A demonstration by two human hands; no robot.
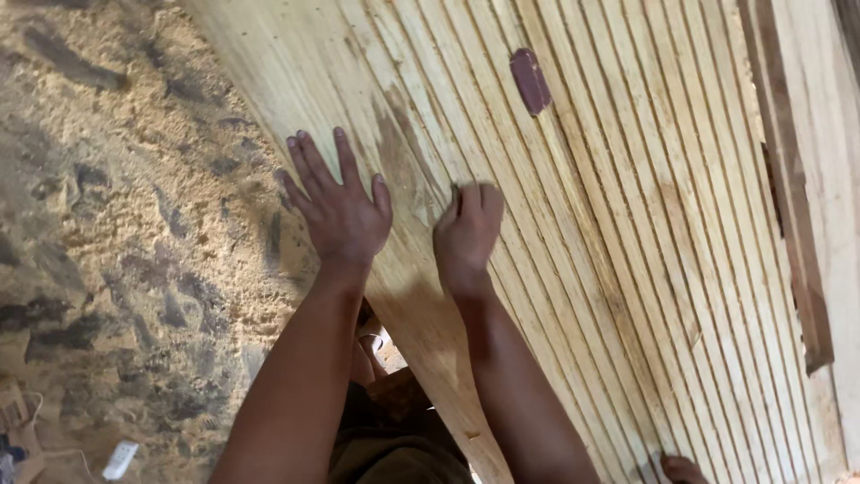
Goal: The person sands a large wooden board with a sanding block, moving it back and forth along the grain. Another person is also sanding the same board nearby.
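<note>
Left hand (336, 211) lies flat, fingers spread apart, on the near edge of the pale grooved wooden panel (573, 233); right hand (466, 235) just beside it at 3 o'clock, fingers curled together, pressing the grooves. Panel runs from 6 o'clock to 12. Farther up at 1 o'clock, a small dark reddish-brown oblong block (529, 81) rests on the slats; sawdust-covered floor (116, 224) at 9 o'clock.

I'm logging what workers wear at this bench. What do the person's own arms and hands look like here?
Both forearms are bare, with no sleeves in view. The left hand and right hand wear no gloves, and no rings, watch or bracelets show. Dark clothing is visible lower down between the arms.
</note>
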